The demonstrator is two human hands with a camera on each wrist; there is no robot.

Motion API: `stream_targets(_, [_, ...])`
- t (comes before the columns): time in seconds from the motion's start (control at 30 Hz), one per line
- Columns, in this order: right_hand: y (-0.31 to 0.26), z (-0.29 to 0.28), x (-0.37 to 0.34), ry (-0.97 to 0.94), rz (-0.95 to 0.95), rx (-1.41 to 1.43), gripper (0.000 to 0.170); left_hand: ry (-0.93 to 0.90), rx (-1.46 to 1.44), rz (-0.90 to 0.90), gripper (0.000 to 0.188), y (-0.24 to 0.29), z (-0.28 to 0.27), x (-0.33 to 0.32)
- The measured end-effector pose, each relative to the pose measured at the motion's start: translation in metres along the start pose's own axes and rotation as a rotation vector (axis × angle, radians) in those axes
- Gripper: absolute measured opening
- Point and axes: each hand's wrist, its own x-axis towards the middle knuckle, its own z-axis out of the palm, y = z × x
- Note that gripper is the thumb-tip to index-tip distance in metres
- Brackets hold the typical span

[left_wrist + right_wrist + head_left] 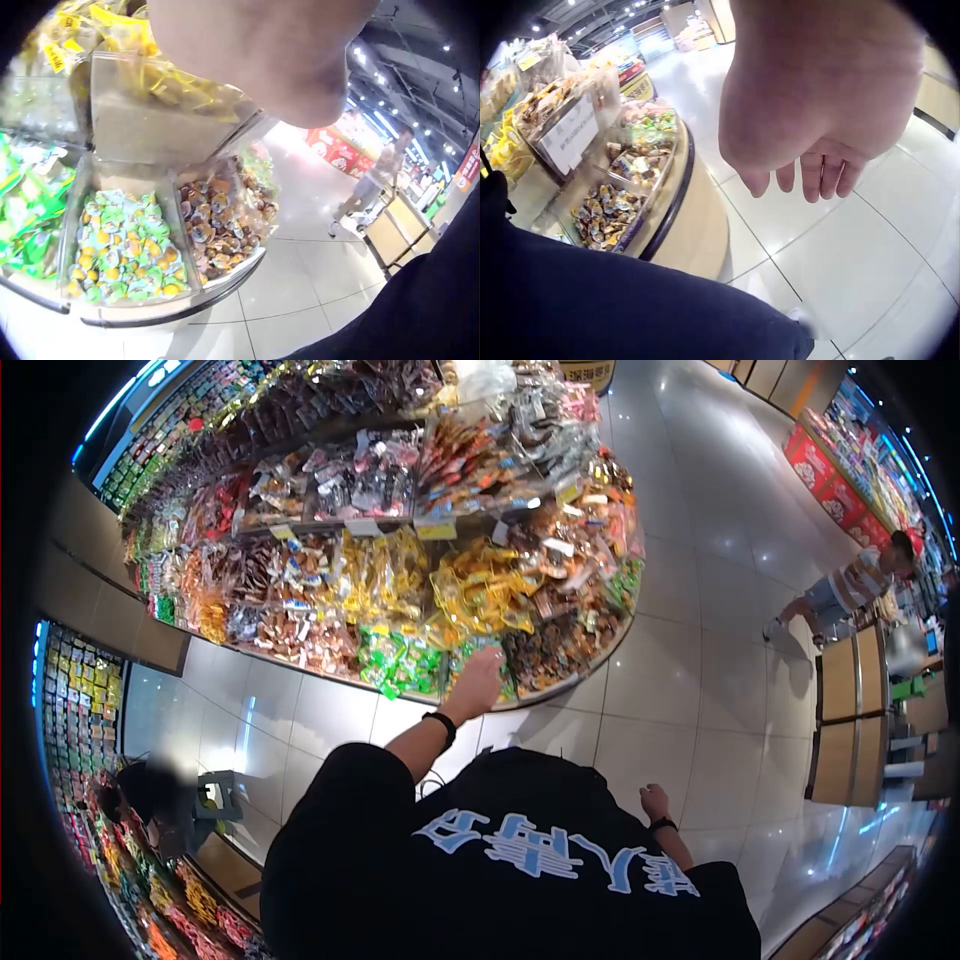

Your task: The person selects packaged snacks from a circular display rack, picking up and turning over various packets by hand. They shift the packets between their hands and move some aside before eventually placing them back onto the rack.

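Observation:
Over the front edge of a round candy display, the left hand (478, 680) is held out above a bin of wrapped green and yellow candies (127, 247). Only part of this hand (270, 52) shows in the left wrist view, and its fingers are not clear. Dark brown wrapped candies (219, 225) fill the bin to its right, and green packets (30, 217) lie to its left. Low beside the body hangs the right hand (654, 802), away from the display. Its fingers (810, 176) are loosely bent, with nothing seen in them.
Yellow packets (485, 590) and price cards (436, 532) stand behind the front bins. At the right, a person in a striped top (855, 585) is near a wooden counter (850, 710). Tiled floor (700, 560) runs between. More shelves (85, 700) are at the left.

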Motion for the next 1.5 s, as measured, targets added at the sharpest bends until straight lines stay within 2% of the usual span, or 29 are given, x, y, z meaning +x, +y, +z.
stream_targets(0.1, [0.154, 0.081, 0.033, 0.083, -0.285, -0.251, 0.019, -0.037, 0.026, -0.14, 0.053, 0.002, 0.008, -0.036])
stream_targets(0.17, [0.154, 0.055, -0.006, 0.082, -0.501, -0.315, 0.017, -0.162, -0.009, -0.29, 0.049, -0.018, 0.039, -0.071])
stream_targets(0.2, [0.156, 0.044, -0.024, 0.082, -0.609, -0.341, 0.017, -0.255, -0.115, -0.481, 0.048, -0.024, 0.053, -0.09])
stream_targets(0.23, [0.166, 0.043, -0.035, 0.075, -0.518, -0.276, 0.017, -0.368, -0.183, -0.649, 0.052, -0.023, 0.063, -0.108])
stream_targets(0.3, [0.186, 0.05, -0.045, 0.064, -0.344, -0.138, 0.017, -0.596, -0.186, -0.762, 0.054, -0.024, 0.078, -0.14])
stream_targets(0.4, [0.185, 0.036, -0.075, -0.03, 0.041, 0.062, 0.036, -0.653, -0.183, -0.739, 0.05, -0.006, 0.087, -0.182])
stream_targets(0.47, [0.196, 0.043, -0.095, 0.075, -0.036, 0.111, 0.019, -0.647, -0.211, -0.743, 0.049, 0.003, 0.098, -0.206])
stream_targets(0.5, [0.206, 0.052, -0.105, 0.124, -0.072, 0.137, 0.018, -0.65, -0.222, -0.745, 0.049, 0.007, 0.099, -0.22])
stream_targets(0.6, [0.273, 0.077, -0.102, 0.001, -0.566, -0.474, 0.016, -0.713, -0.202, -0.731, 0.048, 0.021, 0.098, -0.243])
stream_targets(0.7, [0.281, 0.072, -0.116, -0.05, -0.635, -0.498, 0.012, -0.645, -0.197, -0.782, 0.047, 0.019, 0.098, -0.26])
stream_targets(0.8, [0.272, 0.073, -0.115, -0.019, -0.621, -0.473, 0.014, -0.622, -0.178, -0.781, 0.047, 0.013, 0.09, -0.262])
stream_targets(0.9, [0.249, 0.083, -0.108, -0.03, -0.392, -0.093, 0.017, -0.625, -0.201, -0.765, 0.046, 0.001, 0.084, -0.256])
stream_targets(1.03, [0.175, 0.077, -0.095, -0.128, -0.101, 0.017, 0.021, -0.603, -0.279, -0.795, 0.044, -0.03, 0.089, -0.245])
stream_targets(1.1, [0.135, 0.067, -0.083, -0.213, 0.063, 0.077, 0.033, -0.586, -0.276, -0.808, 0.043, -0.045, 0.084, -0.235])
stream_targets(1.2, [0.087, 0.071, -0.049, -0.204, -0.11, -0.034, 0.036, -0.594, -0.316, -0.828, 0.043, -0.075, 0.08, -0.219])
stream_targets(1.3, [0.025, 0.067, -0.019, -0.153, -0.082, 0.06, 0.037, -0.577, -0.333, -0.852, 0.043, -0.104, 0.071, -0.211])
stream_targets(1.37, [-0.006, 0.073, -0.001, -0.053, -0.063, 0.214, 0.03, -0.586, -0.318, -0.873, 0.041, -0.123, 0.067, -0.209])
stream_targets(1.5, [-0.049, 0.08, 0.017, 0.026, -0.056, 0.418, 0.03, -0.579, -0.287, -0.859, 0.041, -0.155, 0.055, -0.202])
